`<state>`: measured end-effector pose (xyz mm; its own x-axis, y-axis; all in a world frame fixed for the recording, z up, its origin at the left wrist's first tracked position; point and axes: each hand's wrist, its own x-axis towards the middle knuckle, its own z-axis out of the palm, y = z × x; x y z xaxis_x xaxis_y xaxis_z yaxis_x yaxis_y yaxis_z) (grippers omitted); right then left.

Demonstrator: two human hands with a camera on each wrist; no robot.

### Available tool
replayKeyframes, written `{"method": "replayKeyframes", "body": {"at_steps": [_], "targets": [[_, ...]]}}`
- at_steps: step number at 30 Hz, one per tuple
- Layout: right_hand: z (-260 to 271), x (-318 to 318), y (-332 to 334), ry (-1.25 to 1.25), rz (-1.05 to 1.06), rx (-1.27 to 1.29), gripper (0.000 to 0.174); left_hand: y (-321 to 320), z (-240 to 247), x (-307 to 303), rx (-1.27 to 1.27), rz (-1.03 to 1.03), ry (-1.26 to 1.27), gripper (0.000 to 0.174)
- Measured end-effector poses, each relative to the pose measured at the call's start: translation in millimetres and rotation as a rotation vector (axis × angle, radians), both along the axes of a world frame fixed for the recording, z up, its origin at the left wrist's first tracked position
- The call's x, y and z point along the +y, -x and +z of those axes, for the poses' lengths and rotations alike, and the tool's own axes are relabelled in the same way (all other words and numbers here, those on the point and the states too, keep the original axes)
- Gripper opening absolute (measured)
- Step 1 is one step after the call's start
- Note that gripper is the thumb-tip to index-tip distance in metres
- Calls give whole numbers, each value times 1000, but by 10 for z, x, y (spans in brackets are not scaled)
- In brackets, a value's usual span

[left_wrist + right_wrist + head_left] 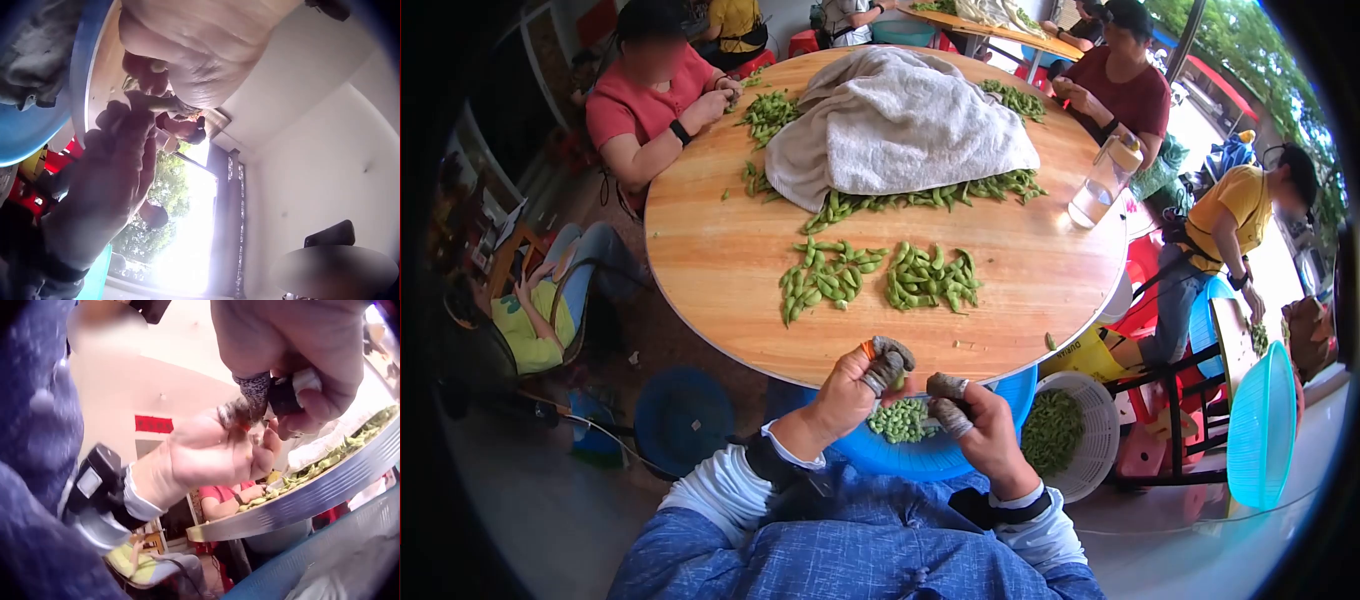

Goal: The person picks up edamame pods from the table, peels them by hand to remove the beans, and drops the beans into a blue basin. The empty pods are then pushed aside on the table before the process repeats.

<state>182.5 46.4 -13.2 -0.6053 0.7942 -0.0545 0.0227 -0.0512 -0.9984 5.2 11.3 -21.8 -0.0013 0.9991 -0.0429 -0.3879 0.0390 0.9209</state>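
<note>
Over the table's near edge, my left hand (837, 398) pinches a green soybean pod (898, 381) between thumb and forefinger. Grey coverings (887, 362) wrap these fingertips, with an orange band at one. Facing it, my right hand (992, 437) has bent, grey-covered fingers with tips close to the pod; I cannot tell whether they grip anything. Both wrist views show the left hand (206, 453) and right hand (115, 169) meeting at the fingertips. Beneath them, shelled green beans (902, 421) lie in a blue basin (1010, 395), partly hidden by the hands and table.
Two pod piles (825, 278) lie on the round wooden table (720, 290). A grey-white towel (900, 125) covers a larger heap. A clear bottle (1095, 190) stands at right. Below is a white basket (1100, 430) of pods. Other people sit around the table.
</note>
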Motion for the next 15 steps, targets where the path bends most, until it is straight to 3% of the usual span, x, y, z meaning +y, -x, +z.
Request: {"method": "replayKeyframes", "body": {"at_steps": [3,9,15], "targets": [[45,2,-21,174,67,187,31,13,-9,-37,-68,-123,16,33],[98,-18,16,315,67,227,32,14,125,-99,9,-385,10,41],[66,-27,15,409,151,161,23,32,81,-96,-1,-364,40,46]]}}
